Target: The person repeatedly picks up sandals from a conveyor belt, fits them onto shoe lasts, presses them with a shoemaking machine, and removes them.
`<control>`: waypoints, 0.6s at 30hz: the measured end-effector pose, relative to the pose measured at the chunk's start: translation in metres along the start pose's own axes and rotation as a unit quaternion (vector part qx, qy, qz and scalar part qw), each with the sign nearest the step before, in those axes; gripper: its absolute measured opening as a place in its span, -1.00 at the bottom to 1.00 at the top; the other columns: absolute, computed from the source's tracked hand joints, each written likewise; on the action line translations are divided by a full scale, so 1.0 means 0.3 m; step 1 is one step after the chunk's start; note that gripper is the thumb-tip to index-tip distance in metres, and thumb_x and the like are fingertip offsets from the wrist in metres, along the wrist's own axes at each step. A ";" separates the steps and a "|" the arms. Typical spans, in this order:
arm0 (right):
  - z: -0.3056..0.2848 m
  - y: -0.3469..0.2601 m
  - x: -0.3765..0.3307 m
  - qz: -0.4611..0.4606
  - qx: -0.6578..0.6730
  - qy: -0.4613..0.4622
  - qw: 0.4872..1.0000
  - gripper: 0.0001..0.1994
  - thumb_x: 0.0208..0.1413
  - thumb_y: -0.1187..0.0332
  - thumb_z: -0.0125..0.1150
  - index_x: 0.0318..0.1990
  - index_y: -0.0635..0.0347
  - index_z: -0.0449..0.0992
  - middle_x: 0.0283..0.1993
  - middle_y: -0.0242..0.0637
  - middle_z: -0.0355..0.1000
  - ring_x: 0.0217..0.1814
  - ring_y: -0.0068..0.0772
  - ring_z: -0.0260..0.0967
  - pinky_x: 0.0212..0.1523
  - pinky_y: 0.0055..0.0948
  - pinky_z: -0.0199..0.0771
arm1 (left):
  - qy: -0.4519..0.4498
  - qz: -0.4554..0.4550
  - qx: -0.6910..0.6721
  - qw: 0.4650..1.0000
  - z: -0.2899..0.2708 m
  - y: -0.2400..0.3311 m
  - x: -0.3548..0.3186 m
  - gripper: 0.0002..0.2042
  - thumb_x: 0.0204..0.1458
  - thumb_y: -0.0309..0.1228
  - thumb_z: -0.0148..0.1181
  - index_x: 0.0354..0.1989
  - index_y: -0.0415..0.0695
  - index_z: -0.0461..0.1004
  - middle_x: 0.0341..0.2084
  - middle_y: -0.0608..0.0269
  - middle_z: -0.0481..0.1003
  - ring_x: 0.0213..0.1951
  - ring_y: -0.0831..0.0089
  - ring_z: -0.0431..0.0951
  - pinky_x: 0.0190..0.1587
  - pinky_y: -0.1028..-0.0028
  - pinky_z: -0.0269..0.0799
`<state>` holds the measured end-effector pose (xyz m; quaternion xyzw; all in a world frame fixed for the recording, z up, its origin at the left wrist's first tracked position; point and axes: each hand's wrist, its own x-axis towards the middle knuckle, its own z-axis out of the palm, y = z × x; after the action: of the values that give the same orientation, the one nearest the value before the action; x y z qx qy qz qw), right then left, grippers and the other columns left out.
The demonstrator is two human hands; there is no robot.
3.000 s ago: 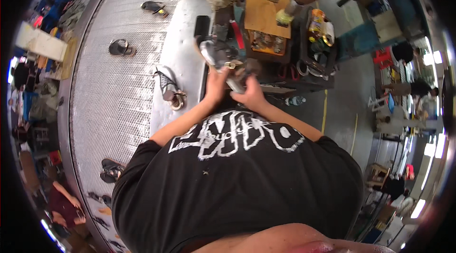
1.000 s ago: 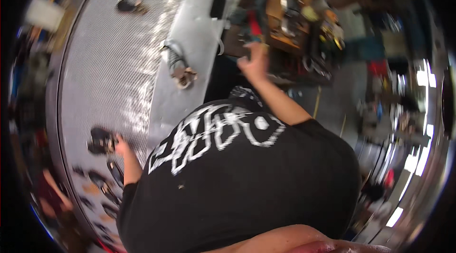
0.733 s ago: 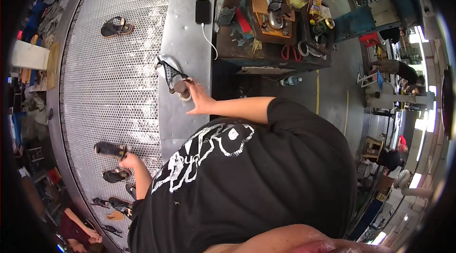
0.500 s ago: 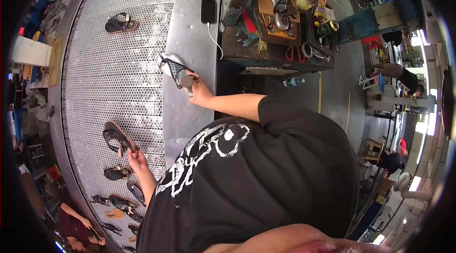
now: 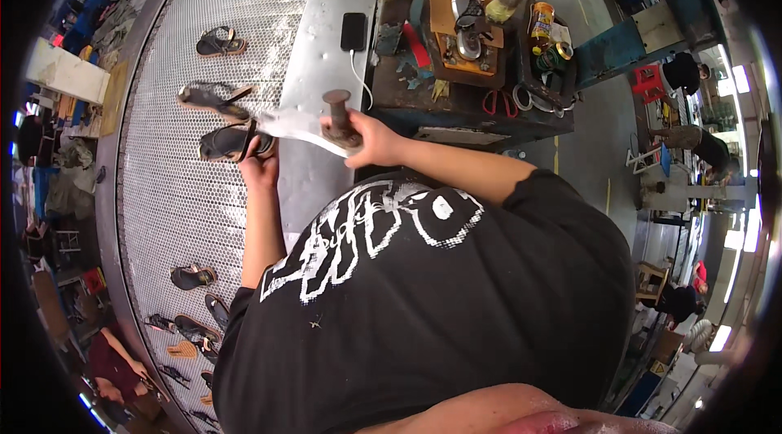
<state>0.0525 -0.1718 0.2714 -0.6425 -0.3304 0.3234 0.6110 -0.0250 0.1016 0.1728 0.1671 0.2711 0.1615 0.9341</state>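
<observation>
Head cam: left hand gripping a dark sandal on the perforated table, right hand closed around a hammer just beside it.

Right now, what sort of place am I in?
Probably a sandal-making workshop: sandals lie spread over a perforated metal conveyor, beside a cluttered workbench with tools and cans.

Sandals lie scattered on the perforated metal table.
</observation>
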 end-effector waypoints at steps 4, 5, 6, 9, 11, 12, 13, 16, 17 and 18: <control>-0.087 -0.081 -0.152 0.004 0.009 -0.046 0.999 -0.24 -0.32 0.52 0.31 0.20 0.26 0.20 0.17 -0.21 0.29 0.22 -0.44 0.22 0.30 -0.46 0.08 | -0.108 -0.007 0.140 0.984 0.087 -0.069 0.018 -0.58 0.15 -0.19 -0.10 0.01 -0.27 0.40 -0.27 0.09 0.53 -0.14 0.25 0.52 0.03 0.25 0.41; -0.102 -0.091 -0.177 0.001 0.009 -0.041 0.999 -0.24 -0.32 0.52 0.31 0.20 0.26 0.20 0.17 -0.21 0.29 0.22 -0.44 0.22 0.30 -0.46 0.08 | -0.130 -0.021 0.165 0.977 0.078 -0.129 0.032 -0.55 0.15 -0.12 -0.08 0.01 -0.26 0.40 -0.21 0.10 0.52 -0.15 0.25 0.51 -0.02 0.29 0.42; -0.124 -0.090 -0.203 -0.004 -0.004 -0.004 1.000 -0.23 -0.32 0.52 0.31 0.20 0.25 0.20 0.18 -0.21 0.28 0.23 -0.43 0.21 0.30 -0.45 0.07 | -0.133 -0.047 0.150 0.979 0.181 -0.196 0.008 -0.52 0.14 -0.07 -0.06 0.01 -0.25 0.39 -0.16 0.09 0.51 -0.13 0.25 0.51 -0.01 0.28 0.42; -0.185 -0.084 -0.266 -0.010 -0.005 0.081 0.997 -0.21 -0.32 0.49 0.34 0.22 0.22 0.19 0.19 -0.20 0.27 0.25 -0.39 0.20 0.30 -0.43 0.07 | -0.140 -0.101 0.222 0.960 0.432 -0.375 -0.089 -0.48 0.14 -0.05 -0.06 0.06 -0.28 0.37 -0.12 0.09 0.51 -0.09 0.26 0.52 0.00 0.32 0.42; -0.236 -0.085 -0.306 -0.001 -0.024 0.165 0.986 -0.19 -0.32 0.46 0.37 0.23 0.22 0.16 0.18 -0.20 0.27 0.25 -0.34 0.20 0.29 -0.41 0.08 | -0.259 -0.148 0.279 0.913 0.567 -0.499 -0.175 -0.49 0.13 -0.08 0.00 0.07 -0.28 0.34 -0.16 0.09 0.52 -0.13 0.25 0.54 -0.03 0.31 0.46; -0.255 -0.046 -0.319 -0.018 -0.051 0.187 0.981 -0.18 -0.26 0.50 0.36 0.26 0.24 0.09 0.23 -0.22 0.19 0.30 -0.35 0.15 0.31 -0.38 0.07 | -0.304 -0.140 0.344 0.877 0.480 -0.603 -0.114 -0.54 0.13 -0.15 0.04 0.08 -0.25 0.33 -0.08 0.11 0.48 -0.06 0.29 0.50 0.00 0.34 0.42; -0.276 -0.043 -0.340 -0.014 -0.051 0.195 0.979 -0.18 -0.26 0.50 0.36 0.26 0.24 0.09 0.23 -0.22 0.19 0.30 -0.35 0.15 0.31 -0.38 0.07 | -0.285 -0.110 0.307 0.902 0.498 -0.709 -0.167 -0.55 0.14 -0.22 0.07 0.14 -0.20 0.28 0.00 0.18 0.41 0.02 0.35 0.42 0.04 0.39 0.36; -0.356 -0.086 -0.438 -0.006 -0.159 0.364 0.918 -0.23 -0.23 0.44 0.37 0.22 0.24 0.13 0.13 -0.18 0.25 0.21 -0.31 0.22 0.21 -0.36 0.20 | -0.376 -0.257 0.391 0.800 0.581 -0.811 -0.213 -0.49 0.15 -0.24 0.12 0.23 -0.15 0.18 0.01 0.28 0.38 0.00 0.46 0.39 0.02 0.43 0.35; -0.378 -0.087 -0.482 -0.004 -0.160 0.373 0.914 -0.23 -0.23 0.44 0.37 0.22 0.24 0.13 0.13 -0.18 0.25 0.21 -0.31 0.22 0.21 -0.36 0.20 | -0.400 -0.305 0.480 0.719 0.618 -0.799 -0.187 -0.48 0.14 -0.24 0.14 0.23 -0.14 0.18 0.02 0.28 0.39 0.00 0.46 0.40 0.02 0.44 0.36; -0.391 -0.089 -0.531 0.016 -0.166 0.407 0.898 -0.25 -0.22 0.46 0.36 0.21 0.24 0.15 0.11 -0.19 0.26 0.18 -0.33 0.24 0.19 -0.37 0.21 | -0.494 -0.312 0.525 0.618 0.690 -0.794 -0.154 -0.47 0.13 -0.24 0.16 0.23 -0.15 0.18 -0.01 0.29 0.42 -0.05 0.49 0.43 -0.04 0.44 0.39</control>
<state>0.0566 -0.3685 0.3050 -0.8154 -0.0907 -0.0161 0.5716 0.1042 -0.1756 0.2636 0.5893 -0.1570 -0.4165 0.6742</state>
